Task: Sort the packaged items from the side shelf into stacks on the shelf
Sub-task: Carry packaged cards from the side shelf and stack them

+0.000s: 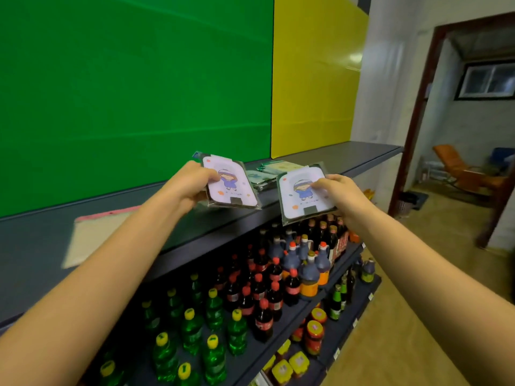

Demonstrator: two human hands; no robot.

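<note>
My left hand [192, 181] grips a flat clear-wrapped packet [235, 190] printed with a cartoon child in blue, held over the dark grey top shelf [348, 154]. My right hand [338, 190] holds a matching packet [295, 200] by its right edge, out past the shelf's front edge. Between and behind the two packets, a small pile of greenish wrapped packets [267, 174] lies on the shelf. Further left on the shelf rests a pale flat package with a pink strip [94, 235], blurred.
Green [133, 93] and yellow [312, 79] panels back the top shelf. Lower shelves hold green soda bottles [192, 330], cola bottles [262, 296], dark sauce jugs [306, 263] and jars [313, 335]. A doorway [459, 121] with an orange chair [462, 168] opens at the right.
</note>
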